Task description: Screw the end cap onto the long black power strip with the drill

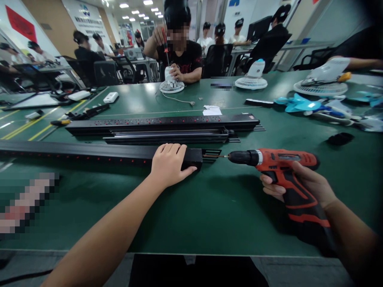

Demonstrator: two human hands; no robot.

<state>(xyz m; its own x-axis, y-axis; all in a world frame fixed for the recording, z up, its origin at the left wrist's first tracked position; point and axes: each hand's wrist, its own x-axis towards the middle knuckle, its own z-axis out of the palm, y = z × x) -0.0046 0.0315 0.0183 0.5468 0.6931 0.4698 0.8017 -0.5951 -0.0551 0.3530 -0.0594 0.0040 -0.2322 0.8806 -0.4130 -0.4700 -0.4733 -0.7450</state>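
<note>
A long black bar [74, 151] with red dots along its side lies across the green table. My left hand [169, 165] rests over its right end, fingers wrapped across the top and thumb on the near side. My right hand [311, 185] grips a red and black power drill [287, 159] by its handle. The drill points left, and its long thin bit reaches the bar's right end, beside flat black prongs [212, 152]. Whether the bit touches the bar cannot be made out.
Behind the bar lie another black bar [161, 121] and a black channel piece [170, 135]. Across the green table [233, 223], a person holds a screwdriver [166, 46] over a white fan part [172, 85]. Blue fan blades [299, 103] lie at the right.
</note>
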